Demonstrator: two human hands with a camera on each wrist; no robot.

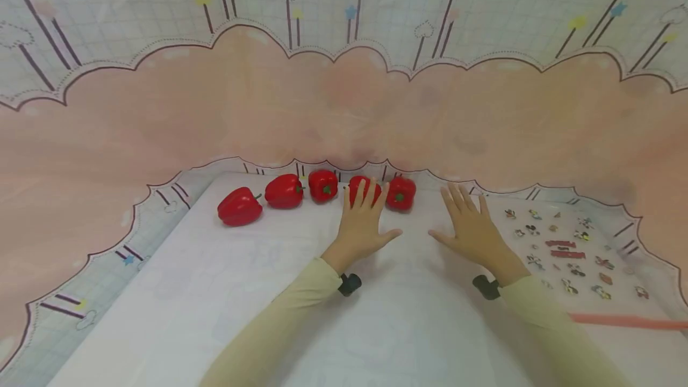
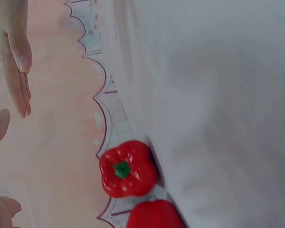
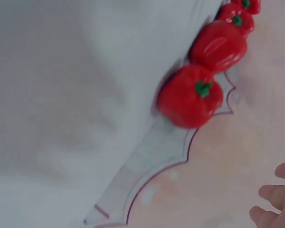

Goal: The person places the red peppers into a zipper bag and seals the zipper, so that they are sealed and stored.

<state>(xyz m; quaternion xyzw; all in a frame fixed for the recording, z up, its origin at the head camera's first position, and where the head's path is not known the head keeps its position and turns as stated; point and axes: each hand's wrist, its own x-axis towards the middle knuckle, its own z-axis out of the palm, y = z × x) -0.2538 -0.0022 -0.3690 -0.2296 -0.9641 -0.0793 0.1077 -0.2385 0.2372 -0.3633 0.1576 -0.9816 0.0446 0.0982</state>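
Observation:
Several red bell peppers with green stems form a row along the back of the white table. From left to right in the head view come the leftmost pepper [image 1: 239,208], a second pepper [image 1: 283,192], a third pepper [image 1: 323,186], one partly hidden pepper [image 1: 355,185] and the rightmost pepper [image 1: 402,193]. My left hand [image 1: 362,224] is spread with straight fingers over the table, its fingertips overlapping the partly hidden pepper. To the right of the row, my right hand [image 1: 473,229] is likewise spread and holds nothing. The right wrist view shows the end pepper [image 3: 190,97] apart from my fingertips.
A transparent sheet with cartoon stickers [image 1: 575,255] lies at the table's right, with an orange-red strip [image 1: 629,321] along its front edge. A patterned cloth backdrop [image 1: 344,112] rises behind the white tabletop [image 1: 215,303]. Both wrists wear black straps.

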